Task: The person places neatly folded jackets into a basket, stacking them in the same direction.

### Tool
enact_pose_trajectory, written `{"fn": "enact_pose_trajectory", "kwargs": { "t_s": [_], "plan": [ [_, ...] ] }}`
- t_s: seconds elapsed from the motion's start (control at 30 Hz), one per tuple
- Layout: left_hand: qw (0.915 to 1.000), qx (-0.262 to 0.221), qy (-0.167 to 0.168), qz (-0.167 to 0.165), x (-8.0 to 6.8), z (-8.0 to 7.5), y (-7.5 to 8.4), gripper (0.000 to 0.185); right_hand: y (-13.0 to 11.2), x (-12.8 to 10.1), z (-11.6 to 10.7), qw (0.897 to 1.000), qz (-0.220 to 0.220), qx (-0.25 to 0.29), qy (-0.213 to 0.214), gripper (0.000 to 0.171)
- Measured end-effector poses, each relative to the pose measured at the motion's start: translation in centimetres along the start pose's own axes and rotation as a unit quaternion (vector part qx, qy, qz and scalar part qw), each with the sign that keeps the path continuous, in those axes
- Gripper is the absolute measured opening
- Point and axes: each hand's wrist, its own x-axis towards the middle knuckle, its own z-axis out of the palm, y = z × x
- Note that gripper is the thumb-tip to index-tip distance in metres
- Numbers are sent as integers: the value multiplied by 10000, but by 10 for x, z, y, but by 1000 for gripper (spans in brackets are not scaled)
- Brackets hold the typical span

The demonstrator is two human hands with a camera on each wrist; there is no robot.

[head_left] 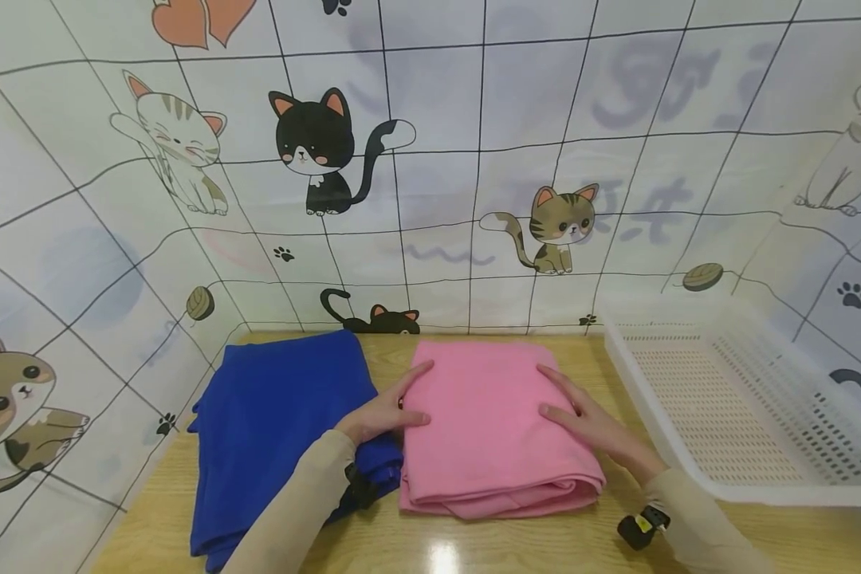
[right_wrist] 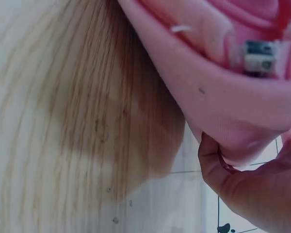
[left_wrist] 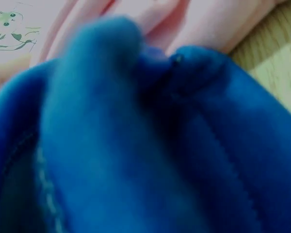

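At the lower left of the head view lies a blue cloth (head_left: 280, 430), soft and fleecy, folded into a loose rectangle with a stitched hem that fills the left wrist view as a blur. Touching its right edge, at lower centre, sits a pink cloth (head_left: 484, 422), the same soft knit, folded thick and square with its layered edges rounded toward the viewer. The left hand (head_left: 386, 410) rests flat on the pink cloth's left edge, fingers straight and spread, its wrist lying over the blue cloth. The right hand (head_left: 594, 426) lies flat on the pink cloth's right side, fingers likewise extended; in the right wrist view a fold of pink fabric drapes over its thumb. Both cloths lie on a glossy pale wooden table (head_left: 516, 546) with fine grain. At right stands a white plastic basket (head_left: 746, 414), rectangular with perforated walls, just beside the right hand. Behind, a sheet printed with cartoon cats (head_left: 316, 151) and a black grid covers the walls
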Motion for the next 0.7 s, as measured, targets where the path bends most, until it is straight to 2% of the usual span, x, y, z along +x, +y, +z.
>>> {"fn": "enact_pose_trajectory", "kwargs": {
  "t_s": [0.5,0.7],
  "plan": [
    [9994,-130,319,-94,-3,5,11,86,-24,-5,-2,9998,5,46,174,68],
    [9991,-125,394,20,-2,7,20,87,-31,-3,-7,9997,76,4,225,75]
  ]
}}
